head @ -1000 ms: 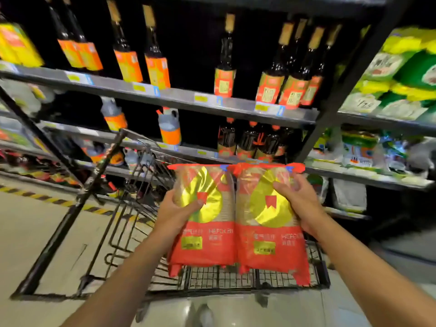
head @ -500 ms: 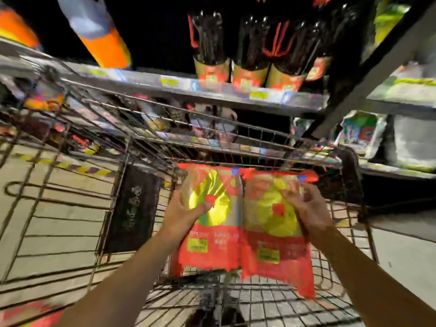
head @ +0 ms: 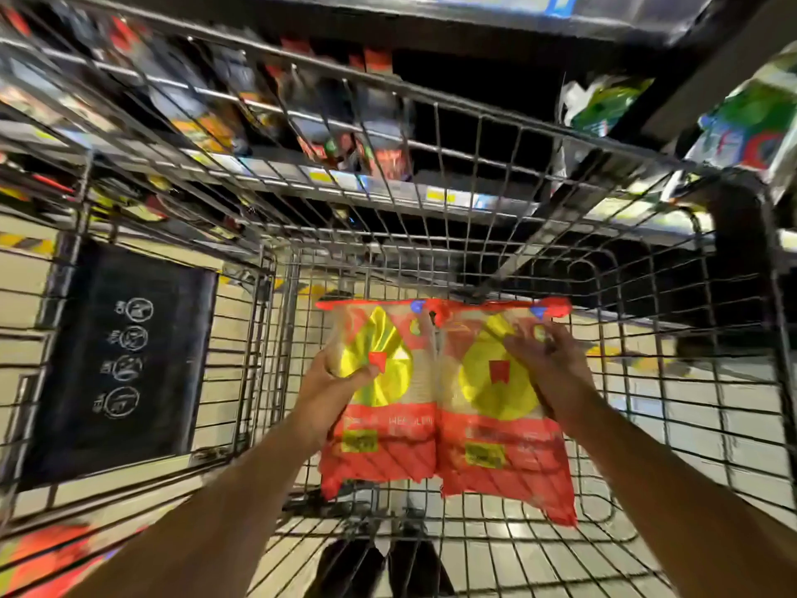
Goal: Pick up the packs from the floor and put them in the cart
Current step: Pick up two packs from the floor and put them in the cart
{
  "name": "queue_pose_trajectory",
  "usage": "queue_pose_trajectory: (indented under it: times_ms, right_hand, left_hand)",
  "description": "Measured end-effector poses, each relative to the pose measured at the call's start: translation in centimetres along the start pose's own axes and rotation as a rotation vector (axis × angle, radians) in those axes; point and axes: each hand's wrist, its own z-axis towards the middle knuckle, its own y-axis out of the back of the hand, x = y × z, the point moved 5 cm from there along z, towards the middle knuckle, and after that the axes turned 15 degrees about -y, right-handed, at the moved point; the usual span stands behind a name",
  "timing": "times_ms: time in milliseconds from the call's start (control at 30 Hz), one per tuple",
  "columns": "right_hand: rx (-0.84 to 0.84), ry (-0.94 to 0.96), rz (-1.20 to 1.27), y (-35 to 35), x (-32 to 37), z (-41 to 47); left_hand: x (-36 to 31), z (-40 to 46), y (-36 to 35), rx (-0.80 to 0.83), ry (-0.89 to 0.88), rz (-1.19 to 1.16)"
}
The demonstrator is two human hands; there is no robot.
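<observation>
Holding two red packs (head: 444,407) side by side inside the wire cart (head: 474,174), above its mesh floor, I see my left hand (head: 332,381) clasping the left pack and my right hand (head: 556,369) clasping the right one. A black panel (head: 125,356) hangs on the cart's left wall; blurred shelves (head: 388,183) stand beyond.
</observation>
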Motion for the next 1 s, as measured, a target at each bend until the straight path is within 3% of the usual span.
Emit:
queue_pose_trajectory:
  times_ms: [133, 300, 400, 500, 600, 700, 767, 867, 1000]
  right_hand:
    - [-0.152, 0.128, -0.296, 0.0, 0.4, -0.3]
    - [-0.411, 0.112, -0.480, -0.2, 1.6, -1.3]
    - [-0.470, 0.077, -0.557, 0.0, 2.6, -3.1]
    - [-0.413, 0.079, -0.551, 0.1, 5.1, -6.5]
    - [-0.221, 0.120, -0.624, -1.2, 8.2, -11.8]
    - [-0.102, 0.254, -0.795, -3.6, 11.9, -18.5]
    - [-0.062, 0.400, -0.962, -5.8, 14.9, -23.6]
    - [-0.066, 0.591, -0.974, -9.1, 19.9, -31.5]
    - [0.045, 0.883, -0.969, -16.2, 25.2, -44.1]
  left_hand:
    - [-0.7, 0.2, -0.1, -0.025, -0.021, 0.104]
    - [-1.8, -0.1, 0.9, -0.101, -0.040, 0.203]
    - [-4.3, -0.6, 2.1, -0.132, -0.076, 0.309]
    - [-8.0, -1.9, 3.7, -0.123, -0.098, 0.414]
    - [-12.9, -4.8, 5.2, -0.055, -0.173, 0.487]
    - [-18.4, -8.7, 7.6, 0.003, -0.279, 0.576]
    - [-22.6, -12.0, 10.5, -0.001, -0.375, 0.755]
    - [-29.3, -18.0, 16.5, -0.111, -0.552, 0.968]
    - [-34.7, -27.9, 28.4, -0.395, -0.676, 0.985]
